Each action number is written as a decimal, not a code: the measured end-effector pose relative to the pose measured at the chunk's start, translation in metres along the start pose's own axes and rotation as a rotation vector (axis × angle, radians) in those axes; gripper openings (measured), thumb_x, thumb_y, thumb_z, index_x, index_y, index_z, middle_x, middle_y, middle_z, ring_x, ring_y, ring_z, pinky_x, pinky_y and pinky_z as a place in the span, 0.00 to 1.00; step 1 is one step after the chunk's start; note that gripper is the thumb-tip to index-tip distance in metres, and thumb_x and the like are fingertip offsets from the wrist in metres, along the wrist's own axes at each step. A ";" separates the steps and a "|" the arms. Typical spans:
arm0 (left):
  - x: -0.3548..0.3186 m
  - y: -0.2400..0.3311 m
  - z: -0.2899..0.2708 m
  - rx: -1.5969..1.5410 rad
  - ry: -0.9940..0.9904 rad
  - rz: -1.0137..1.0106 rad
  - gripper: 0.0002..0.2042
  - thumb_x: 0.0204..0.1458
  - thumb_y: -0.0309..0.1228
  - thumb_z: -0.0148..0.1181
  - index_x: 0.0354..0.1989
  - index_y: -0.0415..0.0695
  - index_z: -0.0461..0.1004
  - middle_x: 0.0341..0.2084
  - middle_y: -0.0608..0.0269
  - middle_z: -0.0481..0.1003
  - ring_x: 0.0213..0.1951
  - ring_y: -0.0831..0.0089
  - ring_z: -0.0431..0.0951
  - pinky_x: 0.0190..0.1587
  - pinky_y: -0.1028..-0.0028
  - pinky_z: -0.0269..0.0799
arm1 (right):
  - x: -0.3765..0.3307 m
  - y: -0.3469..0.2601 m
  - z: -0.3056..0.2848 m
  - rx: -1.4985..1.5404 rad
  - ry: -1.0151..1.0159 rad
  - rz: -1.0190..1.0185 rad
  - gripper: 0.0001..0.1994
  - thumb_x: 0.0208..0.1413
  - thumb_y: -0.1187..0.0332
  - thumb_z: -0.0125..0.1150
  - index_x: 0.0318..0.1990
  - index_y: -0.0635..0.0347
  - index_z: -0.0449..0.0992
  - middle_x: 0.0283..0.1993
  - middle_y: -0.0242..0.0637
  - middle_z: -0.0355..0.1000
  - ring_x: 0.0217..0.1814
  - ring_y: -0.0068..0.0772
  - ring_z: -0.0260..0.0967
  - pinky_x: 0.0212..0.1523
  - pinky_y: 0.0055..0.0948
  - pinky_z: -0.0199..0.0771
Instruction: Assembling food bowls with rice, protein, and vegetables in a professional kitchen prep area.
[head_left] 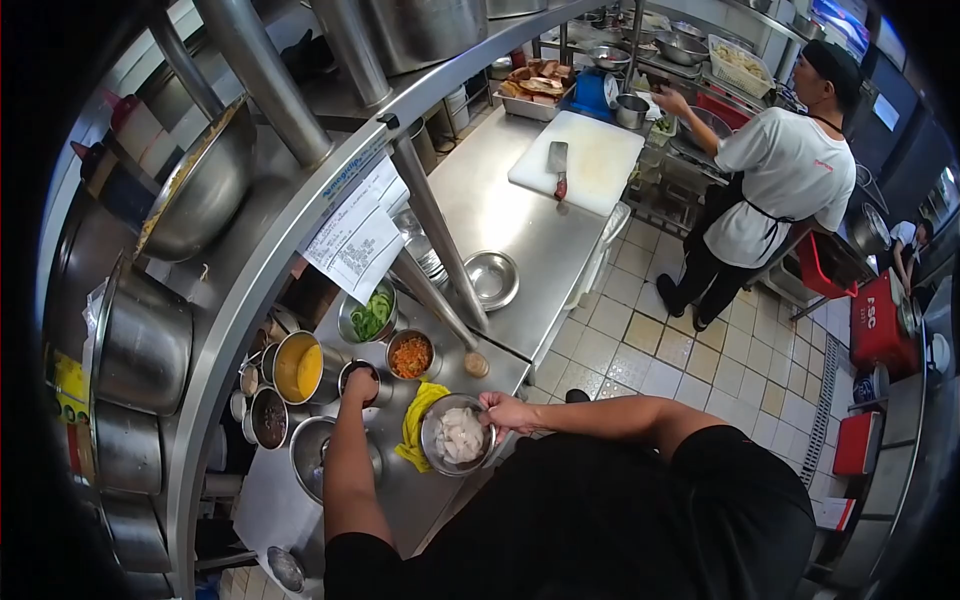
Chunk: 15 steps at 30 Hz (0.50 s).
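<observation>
My right hand (508, 414) grips the rim of a metal bowl (428, 455) that holds pale white slices (460, 436). The bowl stands near the counter's front edge, against a crumpled yellow cloth (412, 430). My left hand (361, 384) reaches down into a small round metal container; its fingers are hidden inside, and the dark contents barely show. Just right of that hand is a container of shredded orange food (410, 356). Behind it sits a bowl of sliced green vegetable (371, 316). To its left are a pot of yellow liquid (298, 368) and a container of dark food (269, 418).
An overhead steel shelf (240, 300) with posts curves across the left. Beyond it, a cleaver (558, 168) lies on a white cutting board (590, 150), near an empty metal bowl (491, 279). A co-worker (780, 160) in a white shirt stands at the right, across the tiled floor.
</observation>
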<state>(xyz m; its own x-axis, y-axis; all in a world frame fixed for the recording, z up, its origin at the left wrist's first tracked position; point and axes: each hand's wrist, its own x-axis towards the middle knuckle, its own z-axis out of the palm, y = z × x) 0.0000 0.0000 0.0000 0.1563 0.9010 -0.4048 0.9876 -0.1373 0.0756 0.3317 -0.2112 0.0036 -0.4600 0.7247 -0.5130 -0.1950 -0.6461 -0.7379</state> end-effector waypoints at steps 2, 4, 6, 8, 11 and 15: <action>-0.003 0.003 0.002 -0.087 0.152 -0.049 0.14 0.50 0.31 0.57 0.41 0.37 0.80 0.44 0.38 0.77 0.49 0.47 0.76 0.54 0.57 0.71 | -0.001 -0.002 0.000 0.000 0.013 0.000 0.09 0.54 0.72 0.59 0.35 0.50 0.63 0.27 0.29 0.64 0.19 0.26 0.69 0.16 0.27 0.78; -0.008 0.007 0.006 -0.121 0.173 -0.195 0.13 0.48 0.30 0.57 0.40 0.37 0.80 0.44 0.40 0.77 0.49 0.46 0.76 0.54 0.57 0.72 | -0.008 0.002 0.004 0.034 0.002 -0.009 0.08 0.54 0.72 0.58 0.35 0.51 0.63 0.27 0.29 0.64 0.18 0.26 0.69 0.16 0.27 0.78; -0.003 0.011 0.010 -0.137 0.173 -0.290 0.14 0.51 0.32 0.56 0.44 0.40 0.79 0.45 0.41 0.77 0.49 0.46 0.76 0.53 0.56 0.72 | -0.008 -0.002 0.000 0.037 0.007 -0.008 0.08 0.54 0.73 0.58 0.35 0.51 0.63 0.27 0.29 0.64 0.18 0.25 0.68 0.16 0.27 0.78; -0.001 0.006 0.012 -0.109 0.164 -0.124 0.14 0.48 0.31 0.56 0.40 0.39 0.80 0.42 0.40 0.77 0.48 0.47 0.77 0.52 0.57 0.72 | -0.010 -0.001 -0.001 0.023 0.025 0.020 0.08 0.54 0.73 0.58 0.35 0.51 0.63 0.27 0.29 0.64 0.18 0.25 0.68 0.16 0.27 0.78; 0.000 0.001 0.015 -0.053 0.161 -0.016 0.13 0.48 0.30 0.55 0.38 0.39 0.81 0.40 0.40 0.77 0.45 0.46 0.77 0.51 0.56 0.73 | -0.011 -0.002 -0.001 0.036 0.022 0.016 0.08 0.55 0.72 0.58 0.35 0.51 0.63 0.25 0.29 0.65 0.18 0.25 0.69 0.16 0.27 0.78; 0.001 0.003 0.017 -0.092 0.158 0.000 0.11 0.48 0.28 0.53 0.35 0.39 0.81 0.38 0.41 0.77 0.42 0.44 0.78 0.48 0.55 0.73 | -0.011 -0.001 0.001 0.042 0.024 0.007 0.08 0.55 0.72 0.57 0.35 0.51 0.63 0.25 0.29 0.66 0.18 0.25 0.69 0.16 0.27 0.79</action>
<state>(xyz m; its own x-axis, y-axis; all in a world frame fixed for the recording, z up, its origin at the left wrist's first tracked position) 0.0032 -0.0065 -0.0155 0.1448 0.9556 -0.2568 0.9813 -0.1054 0.1611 0.3359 -0.2189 0.0112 -0.4407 0.7256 -0.5284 -0.2284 -0.6599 -0.7158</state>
